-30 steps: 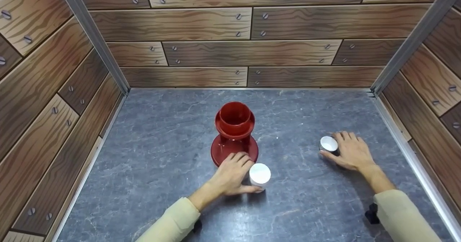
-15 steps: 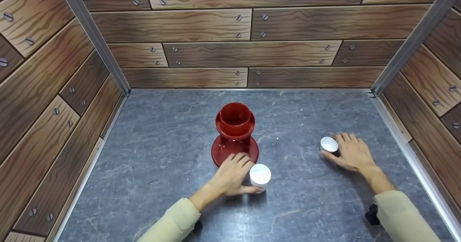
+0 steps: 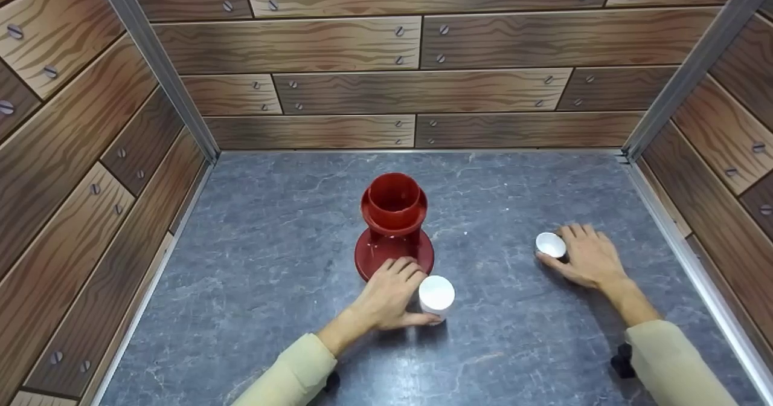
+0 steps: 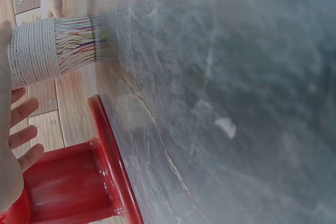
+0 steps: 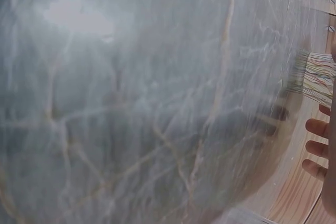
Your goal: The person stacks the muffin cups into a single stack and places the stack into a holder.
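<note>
In the head view my left hand holds a white cup, with the thumb on its near side and the fingers on its left and far side. The left wrist view shows this cup's ringed white upper part and thin coloured lines on its lower part. Farther right, my right hand has its thumb and fingers round a second white cup, its white inside facing up. In the right wrist view coloured lines run along this cup. Several fingertips stretch out beside it.
A red stand with a round base and a dish-like top bears a red cup, just beyond my left hand. The grey marbled tabletop is bounded by wood-patterned walls at the back and both sides.
The head view tips up very slightly. Both hands keep their hold on the cups in nearly the same places, and the red stand has not moved.
</note>
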`<state>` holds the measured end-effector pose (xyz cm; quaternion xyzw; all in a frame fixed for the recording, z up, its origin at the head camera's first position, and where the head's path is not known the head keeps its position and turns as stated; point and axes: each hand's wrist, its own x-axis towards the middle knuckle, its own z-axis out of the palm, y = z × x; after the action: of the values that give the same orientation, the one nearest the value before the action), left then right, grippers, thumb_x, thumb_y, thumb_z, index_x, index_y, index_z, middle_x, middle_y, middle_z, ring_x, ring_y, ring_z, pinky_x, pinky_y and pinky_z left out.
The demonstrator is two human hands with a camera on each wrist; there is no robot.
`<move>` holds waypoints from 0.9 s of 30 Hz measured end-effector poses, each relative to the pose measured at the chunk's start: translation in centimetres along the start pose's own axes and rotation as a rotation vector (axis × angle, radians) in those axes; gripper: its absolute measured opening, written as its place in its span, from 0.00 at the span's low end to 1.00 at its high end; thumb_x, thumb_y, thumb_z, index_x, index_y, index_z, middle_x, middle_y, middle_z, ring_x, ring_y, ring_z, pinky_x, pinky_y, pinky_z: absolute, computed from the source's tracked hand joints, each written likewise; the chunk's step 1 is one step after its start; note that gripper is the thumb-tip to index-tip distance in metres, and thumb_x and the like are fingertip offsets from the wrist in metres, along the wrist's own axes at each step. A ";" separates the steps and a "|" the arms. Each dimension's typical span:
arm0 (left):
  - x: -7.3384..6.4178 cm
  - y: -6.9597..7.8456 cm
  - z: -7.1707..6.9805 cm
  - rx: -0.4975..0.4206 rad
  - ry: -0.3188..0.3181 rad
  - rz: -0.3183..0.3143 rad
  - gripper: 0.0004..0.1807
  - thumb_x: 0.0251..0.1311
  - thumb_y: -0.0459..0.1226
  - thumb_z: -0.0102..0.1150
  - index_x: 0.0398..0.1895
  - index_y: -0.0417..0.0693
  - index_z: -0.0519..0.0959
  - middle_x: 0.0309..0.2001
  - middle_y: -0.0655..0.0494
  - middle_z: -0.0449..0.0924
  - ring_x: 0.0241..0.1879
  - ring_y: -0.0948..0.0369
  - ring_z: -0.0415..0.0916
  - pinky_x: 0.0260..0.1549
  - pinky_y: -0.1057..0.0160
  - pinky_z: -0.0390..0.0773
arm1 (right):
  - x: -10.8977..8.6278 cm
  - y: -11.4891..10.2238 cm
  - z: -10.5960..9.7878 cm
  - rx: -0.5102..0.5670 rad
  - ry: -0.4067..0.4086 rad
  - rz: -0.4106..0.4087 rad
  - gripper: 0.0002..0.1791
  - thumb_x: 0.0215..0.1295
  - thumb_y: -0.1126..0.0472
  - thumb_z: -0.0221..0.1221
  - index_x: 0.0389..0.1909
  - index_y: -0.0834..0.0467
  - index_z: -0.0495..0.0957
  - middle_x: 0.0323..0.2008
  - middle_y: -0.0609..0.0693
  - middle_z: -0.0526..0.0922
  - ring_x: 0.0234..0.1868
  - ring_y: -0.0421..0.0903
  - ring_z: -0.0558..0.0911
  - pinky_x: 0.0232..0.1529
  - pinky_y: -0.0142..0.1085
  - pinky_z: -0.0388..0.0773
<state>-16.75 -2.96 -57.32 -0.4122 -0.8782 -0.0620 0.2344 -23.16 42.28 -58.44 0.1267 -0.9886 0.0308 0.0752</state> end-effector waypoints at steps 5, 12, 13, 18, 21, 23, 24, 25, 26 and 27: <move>0.0 0.0 0.1 0.006 -0.003 0.003 0.41 0.55 0.78 0.56 0.50 0.55 0.78 0.50 0.61 0.83 0.59 0.59 0.77 0.55 0.59 0.78 | -0.3 -0.4 0.3 -0.003 0.032 -0.012 0.44 0.66 0.27 0.59 0.60 0.65 0.75 0.56 0.68 0.79 0.57 0.68 0.78 0.53 0.64 0.75; 0.1 0.0 0.1 0.000 -0.010 -0.001 0.41 0.55 0.78 0.56 0.50 0.55 0.79 0.50 0.60 0.82 0.59 0.58 0.77 0.56 0.58 0.78 | -0.2 -1.8 0.3 -0.008 0.079 -0.045 0.42 0.64 0.27 0.61 0.55 0.63 0.77 0.51 0.66 0.81 0.54 0.64 0.79 0.48 0.59 0.76; 0.1 0.0 0.1 -0.006 -0.012 -0.004 0.41 0.55 0.78 0.56 0.50 0.55 0.79 0.50 0.60 0.82 0.59 0.58 0.77 0.56 0.58 0.78 | -0.2 -2.1 0.2 -0.006 0.082 -0.050 0.42 0.64 0.28 0.61 0.55 0.63 0.77 0.52 0.65 0.81 0.54 0.64 0.79 0.48 0.59 0.76; 0.1 0.0 0.0 -0.028 -0.028 -0.021 0.41 0.55 0.78 0.56 0.51 0.55 0.78 0.51 0.61 0.82 0.60 0.58 0.76 0.57 0.58 0.78 | 0.0 -3.3 -0.2 0.018 0.103 -0.076 0.40 0.63 0.29 0.62 0.55 0.63 0.78 0.52 0.64 0.82 0.54 0.64 0.80 0.50 0.59 0.77; 0.1 0.1 -0.1 -0.031 -0.035 -0.024 0.41 0.54 0.78 0.57 0.51 0.55 0.78 0.51 0.61 0.83 0.60 0.58 0.76 0.57 0.58 0.78 | 0.1 -4.0 -0.3 0.027 0.124 -0.097 0.39 0.62 0.29 0.64 0.53 0.62 0.79 0.50 0.63 0.83 0.53 0.64 0.81 0.50 0.59 0.77; 0.1 0.1 0.0 -0.030 -0.040 -0.025 0.41 0.54 0.78 0.57 0.51 0.55 0.78 0.51 0.61 0.83 0.61 0.58 0.76 0.58 0.58 0.78 | 0.1 -4.6 -0.4 0.034 0.142 -0.112 0.39 0.62 0.29 0.64 0.53 0.62 0.79 0.49 0.62 0.83 0.53 0.63 0.81 0.51 0.58 0.77; 0.1 0.1 0.0 -0.029 -0.041 -0.025 0.41 0.54 0.78 0.57 0.51 0.55 0.78 0.51 0.61 0.83 0.61 0.58 0.76 0.58 0.58 0.78 | 0.2 -4.8 -0.5 0.037 0.150 -0.120 0.39 0.61 0.29 0.65 0.52 0.62 0.79 0.48 0.62 0.83 0.53 0.63 0.81 0.50 0.57 0.77; 0.1 0.1 0.0 -0.030 -0.042 -0.025 0.41 0.54 0.78 0.57 0.51 0.55 0.78 0.51 0.61 0.83 0.61 0.58 0.76 0.58 0.58 0.78 | 0.2 -5.1 -0.5 0.039 0.159 -0.128 0.38 0.61 0.30 0.65 0.52 0.61 0.80 0.48 0.62 0.84 0.52 0.62 0.82 0.50 0.56 0.77; 0.1 0.1 0.0 -0.027 -0.046 -0.025 0.41 0.54 0.78 0.57 0.51 0.55 0.78 0.52 0.61 0.83 0.61 0.58 0.76 0.58 0.58 0.78 | 0.2 -5.4 -0.6 0.041 0.170 -0.139 0.38 0.60 0.30 0.66 0.51 0.61 0.80 0.48 0.61 0.84 0.52 0.61 0.81 0.50 0.56 0.77; 0.1 0.1 0.0 -0.025 -0.048 -0.025 0.41 0.55 0.78 0.56 0.51 0.55 0.78 0.52 0.61 0.83 0.61 0.58 0.76 0.58 0.58 0.78 | 0.2 -5.7 -0.7 0.042 0.183 -0.151 0.38 0.59 0.30 0.66 0.51 0.61 0.80 0.47 0.61 0.84 0.51 0.61 0.81 0.49 0.55 0.77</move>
<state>-16.72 -2.85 -57.26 -0.4055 -0.8879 -0.0662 0.2071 -21.81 36.83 -57.52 0.1991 -0.9643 0.0570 0.1648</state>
